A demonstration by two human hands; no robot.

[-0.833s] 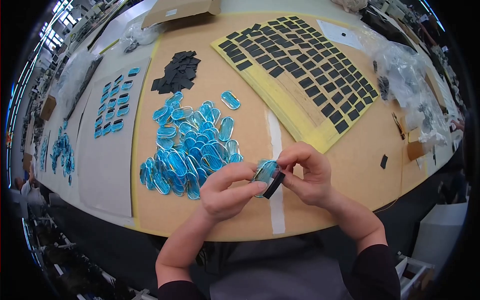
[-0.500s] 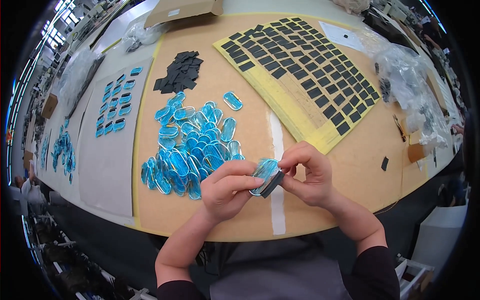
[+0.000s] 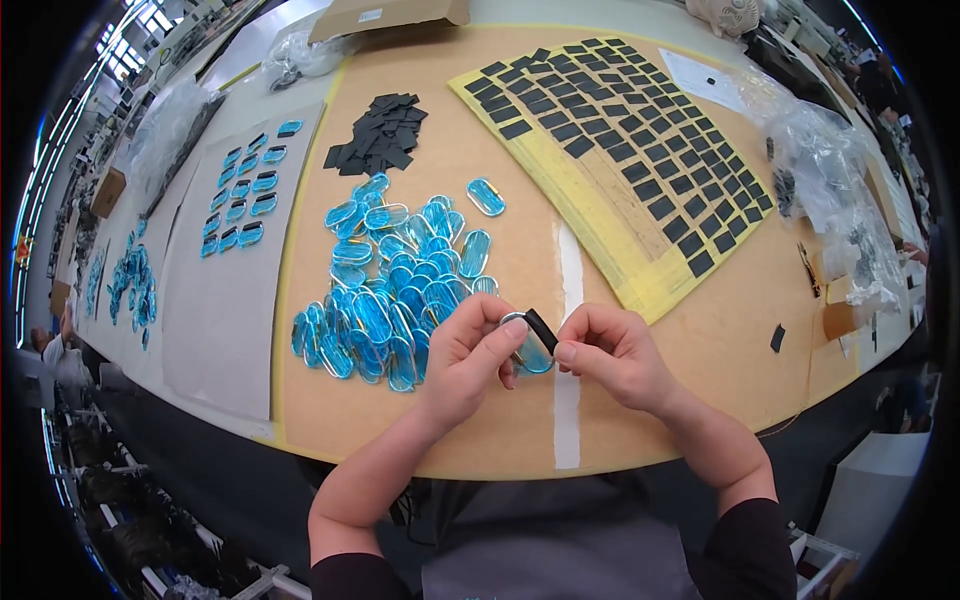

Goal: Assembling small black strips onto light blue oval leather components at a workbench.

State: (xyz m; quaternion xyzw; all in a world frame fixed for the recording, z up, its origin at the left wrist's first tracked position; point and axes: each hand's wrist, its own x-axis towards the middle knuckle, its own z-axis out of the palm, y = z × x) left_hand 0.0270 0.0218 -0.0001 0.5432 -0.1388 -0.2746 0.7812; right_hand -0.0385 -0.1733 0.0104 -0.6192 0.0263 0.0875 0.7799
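Note:
Between my hands is a blue oval piece (image 3: pixel 535 357) with a pale rim, tilted above the table near its front edge. A black strip (image 3: pixel 541 331) runs along its upper right side. My left hand (image 3: pixel 465 358) pinches the oval's left end between thumb and fingers. My right hand (image 3: pixel 618 358) is closed, thumb and forefinger pressed together at the strip's lower end; those fingertips hide part of the piece. Left of my hands lies a heap of similar blue ovals (image 3: pixel 372 318), and a single blue oval (image 3: pixel 486 197) rests apart beyond it.
A yellow-edged board (image 3: pixel 655 285) carries rows of black strips. Loose black strips (image 3: pixel 378 140) are piled behind the ovals. Ovals with black strips (image 3: pixel 264 204) line up on a grey sheet (image 3: pixel 215 345) at left. Clear plastic (image 3: pixel 830 180) and an orange-brown roll (image 3: pixel 838 320) lie right.
The held oval has turned, so its black strip now faces up and right instead of down and right. My left hand has rotated with it. The view has shifted slightly.

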